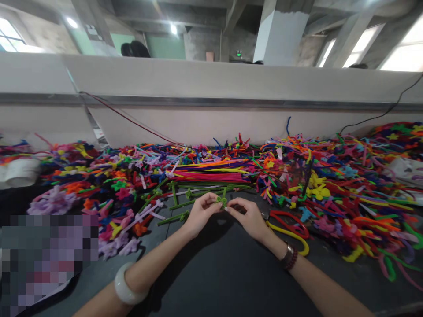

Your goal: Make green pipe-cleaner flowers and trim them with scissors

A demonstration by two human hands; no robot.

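The left hand [201, 214] and right hand [247, 218] are nearly closed, pinching a green pipe cleaner flower [222, 201]. It is looking light and bendy, so the twisted middle is the best place for holding.

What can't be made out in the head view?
Green fuzzy pipe-cleaner twist: its core is hidden by the left hand and right hand.
Red-and-yellow-handled scissors: blades mostly hidden by the right hand.
Bottom left: pixelated patch blurs what lies there.
Multicoloured pipe-cleaner heap: cut off by the right edge.
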